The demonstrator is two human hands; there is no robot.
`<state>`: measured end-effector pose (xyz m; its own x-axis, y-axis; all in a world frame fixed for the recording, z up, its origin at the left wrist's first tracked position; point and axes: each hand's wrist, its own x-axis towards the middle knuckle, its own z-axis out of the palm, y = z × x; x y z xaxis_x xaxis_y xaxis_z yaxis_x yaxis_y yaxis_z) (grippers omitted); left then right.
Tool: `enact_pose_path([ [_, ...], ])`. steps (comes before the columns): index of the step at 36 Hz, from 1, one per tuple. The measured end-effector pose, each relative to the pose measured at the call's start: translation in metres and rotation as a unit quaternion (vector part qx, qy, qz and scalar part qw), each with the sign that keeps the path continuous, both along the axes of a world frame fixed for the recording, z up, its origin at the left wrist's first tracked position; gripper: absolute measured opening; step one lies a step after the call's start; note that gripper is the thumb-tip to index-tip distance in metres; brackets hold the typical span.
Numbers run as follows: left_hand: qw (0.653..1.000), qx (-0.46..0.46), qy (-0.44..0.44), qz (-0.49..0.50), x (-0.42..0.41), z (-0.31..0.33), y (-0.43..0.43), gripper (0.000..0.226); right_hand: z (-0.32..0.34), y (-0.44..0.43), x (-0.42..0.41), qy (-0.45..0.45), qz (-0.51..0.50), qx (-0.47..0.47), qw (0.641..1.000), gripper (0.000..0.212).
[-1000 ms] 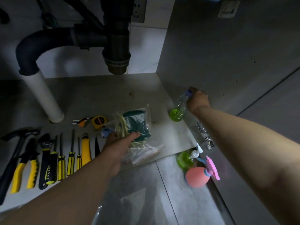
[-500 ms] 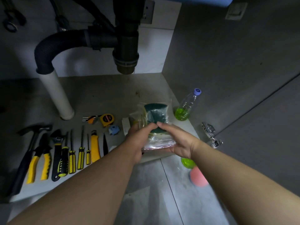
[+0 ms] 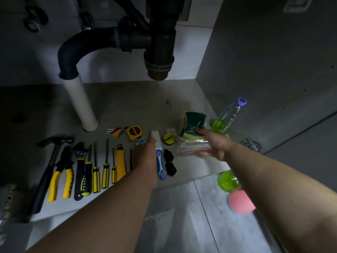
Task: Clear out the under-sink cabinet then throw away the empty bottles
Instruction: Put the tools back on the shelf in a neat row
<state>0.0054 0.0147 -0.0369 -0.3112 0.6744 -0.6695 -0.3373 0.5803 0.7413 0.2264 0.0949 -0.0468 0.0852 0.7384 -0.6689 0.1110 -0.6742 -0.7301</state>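
Inside the under-sink cabinet, my right hand (image 3: 214, 145) grips a clear bag of green and yellow sponges (image 3: 194, 127), thumb on top, just above the shelf (image 3: 138, 108). A clear bottle (image 3: 228, 116) with a purple cap and a little green liquid leans against the right wall, beside the bag. My left hand (image 3: 144, 155) reaches down next to a blue and white handled tool (image 3: 160, 164); its fingers are hidden. On the floor outside stand a green bottle (image 3: 227, 180) and a pink spray bottle (image 3: 240, 201), partly hidden by my right arm.
A row of tools fills the shelf's left: hammer (image 3: 49, 161), pliers (image 3: 61, 178), wrench (image 3: 79, 168), screwdrivers (image 3: 105, 168), utility knife (image 3: 120, 163). A tape measure (image 3: 134, 132), tape roll (image 3: 168, 139) and black fitting (image 3: 169, 164) lie nearby. The drain trap (image 3: 160, 52) and white pipe (image 3: 80, 103) hang overhead.
My left hand has let go of the sponge bag and moved left to the blue and white tool. My right hand now holds the bag alone, shifted right toward the bottle.
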Motion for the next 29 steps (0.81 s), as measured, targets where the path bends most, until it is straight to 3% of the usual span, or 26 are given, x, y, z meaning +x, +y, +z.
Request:
enact_pose_path([
  [5, 1.0, 0.008, 0.011, -0.008, -0.002, 0.001, -0.001, 0.032, -0.022, 0.007, -0.011, -0.056, -0.008, 0.048, 0.997, 0.067],
  [8, 1.0, 0.007, 0.018, -0.018, -0.001, -0.001, -0.002, 0.035, -0.024, 0.011, -0.018, -0.226, -0.009, 0.109, 0.968, 0.077],
  [10, 1.0, 0.007, 0.02, -0.014, 0.0, -0.001, -0.003, 0.033, -0.022, 0.011, -0.021, -0.34, 0.017, 0.121, 0.932, 0.072],
  [12, 1.0, 0.008, 0.025, -0.01, 0.002, -0.001, -0.003, 0.029, -0.023, 0.012, -0.023, -0.396, 0.057, 0.13, 0.907, 0.064],
  [21, 0.999, 0.01, 0.025, -0.02, 0.011, -0.004, -0.005, 0.024, -0.033, 0.015, -0.023, -0.279, 0.097, 0.095, 0.951, 0.053],
  [29, 0.999, 0.008, 0.015, -0.028, 0.016, -0.007, -0.008, 0.02, -0.028, 0.026, -0.015, -0.33, 0.171, 0.136, 0.918, 0.047],
])
